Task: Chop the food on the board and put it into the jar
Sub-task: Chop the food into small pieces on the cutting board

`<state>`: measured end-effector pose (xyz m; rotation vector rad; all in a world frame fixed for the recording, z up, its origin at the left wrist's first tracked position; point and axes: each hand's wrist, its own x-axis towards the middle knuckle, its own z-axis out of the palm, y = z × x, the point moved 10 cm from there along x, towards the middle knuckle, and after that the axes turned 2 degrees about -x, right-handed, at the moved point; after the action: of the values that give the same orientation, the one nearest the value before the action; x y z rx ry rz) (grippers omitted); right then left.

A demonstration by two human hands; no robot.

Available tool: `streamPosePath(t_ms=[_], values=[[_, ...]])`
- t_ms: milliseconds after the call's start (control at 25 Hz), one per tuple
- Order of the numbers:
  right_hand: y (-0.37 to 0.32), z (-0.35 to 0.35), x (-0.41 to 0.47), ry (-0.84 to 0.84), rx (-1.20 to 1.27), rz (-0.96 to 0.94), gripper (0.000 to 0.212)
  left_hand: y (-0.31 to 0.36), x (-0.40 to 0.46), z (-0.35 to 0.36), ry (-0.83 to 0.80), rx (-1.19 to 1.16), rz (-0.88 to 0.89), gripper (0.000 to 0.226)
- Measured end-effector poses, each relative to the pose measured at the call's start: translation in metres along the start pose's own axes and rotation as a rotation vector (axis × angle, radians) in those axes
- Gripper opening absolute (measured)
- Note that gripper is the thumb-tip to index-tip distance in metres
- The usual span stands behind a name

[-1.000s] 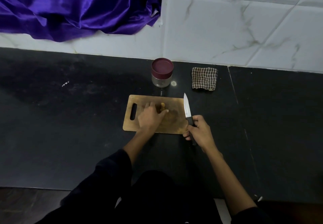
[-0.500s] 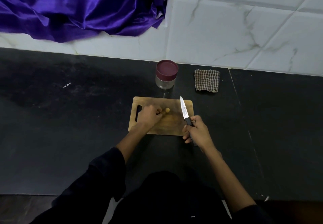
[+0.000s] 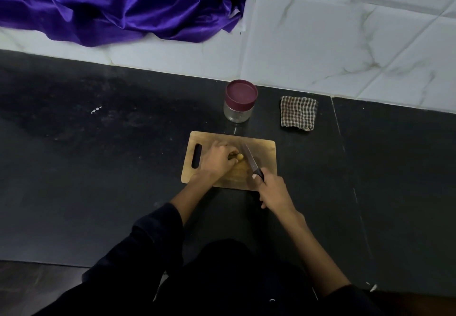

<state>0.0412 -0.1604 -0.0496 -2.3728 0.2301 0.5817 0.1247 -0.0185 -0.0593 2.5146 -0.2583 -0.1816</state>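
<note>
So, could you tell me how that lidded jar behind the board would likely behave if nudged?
The jar looks clear, probably glass or hard plastic, so stiff and perhaps breakable. It seems empty, hence likely light. Squat and upright on the smooth black counter, it would probably slide rather than tip.

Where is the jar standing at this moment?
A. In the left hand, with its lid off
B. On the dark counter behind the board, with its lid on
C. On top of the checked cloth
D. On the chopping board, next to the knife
B: the jar stands on the counter beyond the board, its maroon lid closed, the checked cloth apart at its side.

Dim, soft and slightly blurry; wide-angle bending at edges, faint sheen on purple cloth
</note>
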Motion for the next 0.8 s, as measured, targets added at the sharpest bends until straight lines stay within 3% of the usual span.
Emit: streamPosePath(t_ms=[200, 800], values=[[0.004, 0.006, 0.003, -0.015, 0.0, 0.019, 0.023, 0.002, 0.002, 0.006, -0.078, 0.0, 0.012, 0.028], [-0.008, 0.017, 0.012, 0.029, -0.214, -0.027, 0.021, 0.004, -0.004, 0.0, 0.03, -0.034, -0.026, 0.031]])
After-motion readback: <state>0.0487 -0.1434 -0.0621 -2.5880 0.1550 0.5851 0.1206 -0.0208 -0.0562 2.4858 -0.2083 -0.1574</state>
